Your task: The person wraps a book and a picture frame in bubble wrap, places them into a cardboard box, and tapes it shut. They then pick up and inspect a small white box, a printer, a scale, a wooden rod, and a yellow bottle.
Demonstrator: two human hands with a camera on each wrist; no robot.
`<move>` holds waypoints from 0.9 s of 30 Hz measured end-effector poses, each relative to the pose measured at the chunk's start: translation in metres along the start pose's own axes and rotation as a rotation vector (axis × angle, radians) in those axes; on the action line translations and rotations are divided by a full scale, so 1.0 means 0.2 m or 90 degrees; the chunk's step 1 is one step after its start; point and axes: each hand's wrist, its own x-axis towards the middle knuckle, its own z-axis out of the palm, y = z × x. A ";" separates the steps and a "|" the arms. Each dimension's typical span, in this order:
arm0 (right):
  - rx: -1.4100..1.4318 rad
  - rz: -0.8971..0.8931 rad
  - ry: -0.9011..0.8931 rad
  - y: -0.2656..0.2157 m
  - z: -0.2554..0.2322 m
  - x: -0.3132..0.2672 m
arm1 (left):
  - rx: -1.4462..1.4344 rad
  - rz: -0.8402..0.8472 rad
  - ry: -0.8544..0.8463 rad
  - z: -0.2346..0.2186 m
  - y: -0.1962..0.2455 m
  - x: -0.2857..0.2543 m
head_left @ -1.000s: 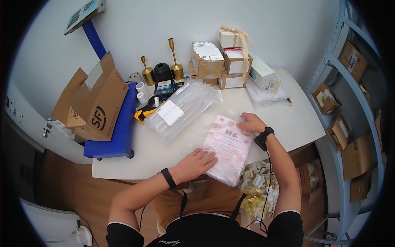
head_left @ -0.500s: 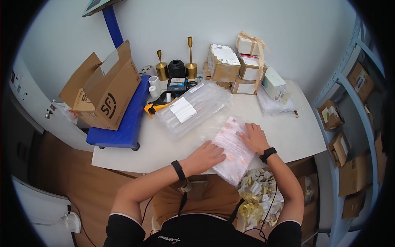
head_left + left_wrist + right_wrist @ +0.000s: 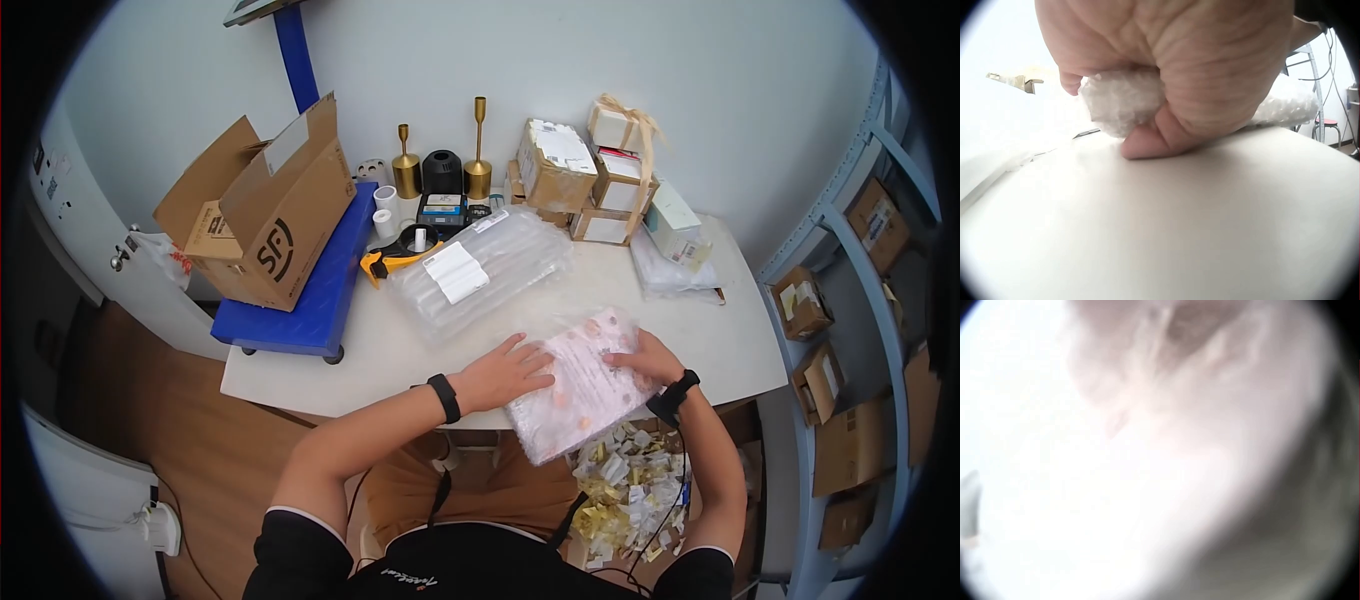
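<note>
A flat package [image 3: 578,385] in bubble wrap, with a pink printed face, lies slantwise over the table's front edge in the head view. My left hand [image 3: 498,378] holds its left side, the fingers spread over the top. From the left wrist, the left hand [image 3: 1172,56] arches around the bubble-wrapped end [image 3: 1124,100], its thumb low against the white tabletop. On the far right side my right hand [image 3: 650,358] grips the edge, thumb lying across the printed face. The right wrist view is blurred and washed out, filled mostly by a pale pinkish surface.
Behind the package lies a clear plastic air-cushion bag [image 3: 500,262]. A tape dispenser [image 3: 400,258] and brass candle holders [image 3: 478,175] stand further back. An open carton [image 3: 285,235] sits on a blue scale [image 3: 290,325]. Small boxes [image 3: 560,170] are stacked at the back; shredded filler [image 3: 630,480] lies below.
The package has turned clockwise, its far end swinging right and its near end left. Both hands have moved with it. The head view has also shifted.
</note>
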 end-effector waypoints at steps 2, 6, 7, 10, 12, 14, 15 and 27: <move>0.162 0.027 -0.041 -0.02 0.00 -0.06 | 0.018 0.004 0.013 0.01 -0.01 0.01; 0.307 0.141 -0.068 0.06 0.00 -0.16 | 0.064 0.015 0.036 0.01 -0.03 0.05; 0.327 0.130 -0.041 0.09 0.02 -0.17 | 0.060 0.017 0.037 0.01 -0.03 0.06; 0.331 0.108 0.011 0.09 0.02 -0.18 | 0.047 0.008 0.031 0.02 -0.04 0.08; 0.319 0.092 0.032 0.07 0.00 -0.15 | 0.055 -0.018 -0.020 -0.03 -0.04 0.08; 0.219 0.015 0.068 0.05 -0.03 -0.10 | -0.007 -0.050 -0.054 -0.07 0.00 0.08; 0.213 0.010 0.071 0.03 -0.04 -0.07 | -0.070 -0.084 -0.084 -0.09 0.01 0.08; 0.043 0.025 0.058 0.05 -0.05 0.20 | 0.189 -0.562 -0.084 -0.34 -0.36 -0.07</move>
